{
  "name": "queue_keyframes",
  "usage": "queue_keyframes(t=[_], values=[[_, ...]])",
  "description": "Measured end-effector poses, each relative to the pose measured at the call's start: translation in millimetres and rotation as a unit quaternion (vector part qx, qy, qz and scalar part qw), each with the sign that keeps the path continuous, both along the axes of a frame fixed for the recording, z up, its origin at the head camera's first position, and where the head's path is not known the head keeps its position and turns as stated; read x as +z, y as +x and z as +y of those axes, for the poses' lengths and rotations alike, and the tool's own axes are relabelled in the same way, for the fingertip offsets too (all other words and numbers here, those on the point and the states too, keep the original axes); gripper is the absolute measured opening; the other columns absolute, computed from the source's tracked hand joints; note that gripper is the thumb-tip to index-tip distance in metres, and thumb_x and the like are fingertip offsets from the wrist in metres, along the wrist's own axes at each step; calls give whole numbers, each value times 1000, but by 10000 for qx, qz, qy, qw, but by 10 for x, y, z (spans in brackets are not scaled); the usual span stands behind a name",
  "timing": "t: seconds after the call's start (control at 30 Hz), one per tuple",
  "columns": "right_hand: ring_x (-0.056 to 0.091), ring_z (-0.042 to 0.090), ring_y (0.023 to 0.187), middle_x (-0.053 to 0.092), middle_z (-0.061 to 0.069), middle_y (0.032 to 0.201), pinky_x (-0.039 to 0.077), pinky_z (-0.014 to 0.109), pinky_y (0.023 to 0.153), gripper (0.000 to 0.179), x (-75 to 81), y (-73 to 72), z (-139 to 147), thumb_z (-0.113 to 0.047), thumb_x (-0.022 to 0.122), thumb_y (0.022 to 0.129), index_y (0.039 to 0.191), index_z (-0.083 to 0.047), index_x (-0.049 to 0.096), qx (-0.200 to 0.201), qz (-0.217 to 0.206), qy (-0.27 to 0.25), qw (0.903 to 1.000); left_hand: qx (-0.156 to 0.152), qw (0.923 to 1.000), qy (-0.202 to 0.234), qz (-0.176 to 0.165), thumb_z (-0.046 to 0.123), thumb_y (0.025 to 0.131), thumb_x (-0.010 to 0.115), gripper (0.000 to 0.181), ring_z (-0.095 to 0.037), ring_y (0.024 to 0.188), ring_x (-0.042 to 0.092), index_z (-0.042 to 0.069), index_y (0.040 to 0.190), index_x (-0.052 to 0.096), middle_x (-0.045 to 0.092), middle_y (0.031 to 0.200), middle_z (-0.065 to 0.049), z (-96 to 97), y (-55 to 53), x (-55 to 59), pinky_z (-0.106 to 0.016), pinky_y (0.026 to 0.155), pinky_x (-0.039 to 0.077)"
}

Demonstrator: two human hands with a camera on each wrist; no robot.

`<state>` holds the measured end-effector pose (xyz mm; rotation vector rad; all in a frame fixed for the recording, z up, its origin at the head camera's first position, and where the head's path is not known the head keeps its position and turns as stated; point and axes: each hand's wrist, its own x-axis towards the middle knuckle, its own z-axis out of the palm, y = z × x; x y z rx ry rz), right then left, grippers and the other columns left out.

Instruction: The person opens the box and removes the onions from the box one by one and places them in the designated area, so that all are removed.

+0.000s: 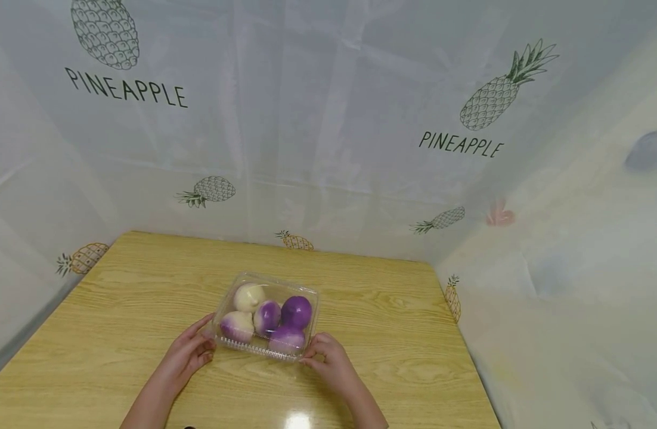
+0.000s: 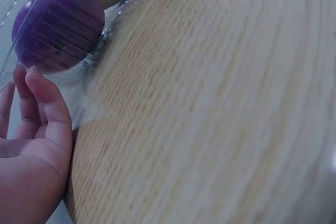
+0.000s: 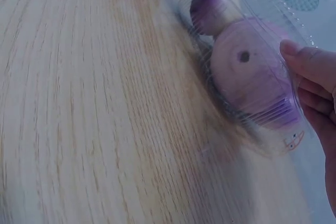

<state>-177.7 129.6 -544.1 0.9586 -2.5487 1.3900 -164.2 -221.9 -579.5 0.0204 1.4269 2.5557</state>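
The left hand (image 1: 188, 350) and right hand (image 1: 331, 361) hold the plastic box (image 1: 261, 350), probably light and bendy, best gripped at its near corners.

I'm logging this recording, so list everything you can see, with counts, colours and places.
Plastic box: 1, clear, between the hands.
Turnip-like things: 5, purple and cream, inside the box.
Table: 1, yellowish wood, below the box.
Sheeting: count unclear, pale grey-white, behind and beside the table.
Printed pineapples: several, dark green and orange, on the sheeting.
Small object: 1, dark, bottom edge of the head view, unidentifiable.
Left hand: 1, bare, holding the box's left side.
Right hand: 1, bare, pinching the box's near right corner.
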Motion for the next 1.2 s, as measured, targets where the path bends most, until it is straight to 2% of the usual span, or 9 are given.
queue_keyframes(t=[0.23, 0.5, 0.73, 0.97, 1.2], values=[[55, 4, 84, 60, -12, 84, 53, 23, 79, 10, 55, -12, -11, -11, 78, 80, 75, -10, 69, -112, -169, 147, 9997, 109, 9997, -220, 12, 7, 105, 44, 41, -8, 84, 57, 38, 118, 66, 58, 98, 6, 7, -3, -26, -21, 69, 53], [57, 5, 83, 62, -9, 83, 53, 25, 81, 9, 87, -33, -9, -10, 78, 80, 75, -10, 71, -116, -445, 44, 9989, 0, 9998, -187, 74, 7, 104, 45, 41, -7, 85, 57, 39, 120, 66, 57, 98, 5, 9, -13, -30, -20, 71, 53], [60, 13, 82, 64, -1, 82, 54, 27, 81, 9, 82, -60, -15, -8, 79, 78, 75, -7, 71, -147, -539, -138, 9983, -68, 9997, -220, 62, 8, 105, 44, 42, -6, 87, 57, 41, 120, 64, 57, 99, 7, 6, -6, -21, -20, 74, 54], [58, 8, 85, 63, -6, 83, 53, 28, 85, 10, 116, -56, -18, -7, 79, 79, 74, -8, 70, -158, -708, -54, 9974, -75, 9998, -203, 7, 8, 105, 44, 41, -7, 88, 57, 40, 122, 62, 56, 99, 6, -14, -2, -36, -20, 74, 54], [58, 7, 88, 62, -9, 83, 53, 29, 87, 11, 118, -55, -26, -8, 79, 79, 73, -7, 70, -150, -715, -160, 9972, -245, 9994, -153, 202, 9, 107, 40, 42, -8, 92, 56, 40, 127, 59, 56, 102, 6, -43, 18, -41, -22, 78, 54]])
